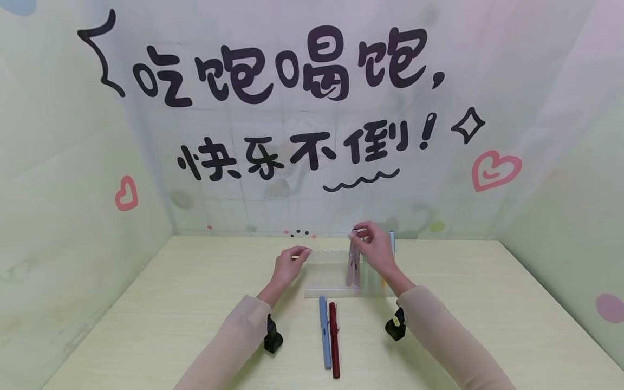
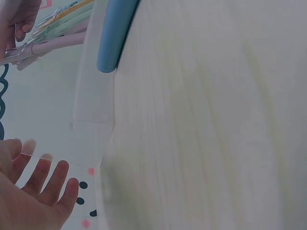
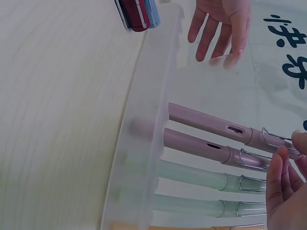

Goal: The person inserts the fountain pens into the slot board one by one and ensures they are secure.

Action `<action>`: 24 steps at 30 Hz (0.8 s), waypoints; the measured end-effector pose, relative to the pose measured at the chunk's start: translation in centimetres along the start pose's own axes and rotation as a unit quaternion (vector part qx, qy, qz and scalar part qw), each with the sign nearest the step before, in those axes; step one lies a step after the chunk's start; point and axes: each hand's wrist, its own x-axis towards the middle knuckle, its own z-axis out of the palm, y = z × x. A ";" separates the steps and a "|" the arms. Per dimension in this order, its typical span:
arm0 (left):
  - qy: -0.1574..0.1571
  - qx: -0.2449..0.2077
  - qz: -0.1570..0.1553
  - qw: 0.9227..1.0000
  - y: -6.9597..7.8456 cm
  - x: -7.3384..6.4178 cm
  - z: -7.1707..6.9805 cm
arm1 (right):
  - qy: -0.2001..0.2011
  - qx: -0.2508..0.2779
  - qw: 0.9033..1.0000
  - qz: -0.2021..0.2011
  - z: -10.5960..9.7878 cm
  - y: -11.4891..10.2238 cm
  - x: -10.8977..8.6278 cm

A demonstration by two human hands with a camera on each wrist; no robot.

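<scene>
Mauve pen [image 3: 208, 120], smooth and cylindrical, stands nearly upright at the clear plastic rack [image 1: 331, 293], cap up, pinched near its top by the right hand [image 1: 376, 250]; the left hand [image 1: 290, 266] pinches the rack's edge. Blue pen [image 1: 324, 333] and red pen [image 1: 333, 341] lie on the pale wood-grained table [image 1: 195, 325] before a lettered backdrop [image 1: 273, 211].

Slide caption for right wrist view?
Right hand holding a purple pen, left hand pinching the clear pen rack.
</scene>
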 end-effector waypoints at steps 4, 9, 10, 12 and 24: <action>0.001 0.003 -0.003 1.000 0.0 0.1 0.0 | -0.001 -0.021 1.000 -0.001 0.1 0.1 -0.1; -0.001 0.001 -0.007 1.000 0.0 0.2 0.0 | -0.016 -0.032 0.999 0.007 0.3 0.2 -0.2; -0.001 0.001 -0.008 1.000 -0.1 0.2 0.0 | -0.021 -0.031 0.999 0.009 0.3 0.1 -0.2; -0.001 0.002 -0.008 1.000 -0.1 0.2 0.1 | -0.030 -0.031 0.999 0.009 0.3 0.2 -0.3; 0.001 0.003 -0.007 1.000 0.0 0.1 0.0 | -0.069 -0.061 0.996 0.000 0.2 0.1 -0.5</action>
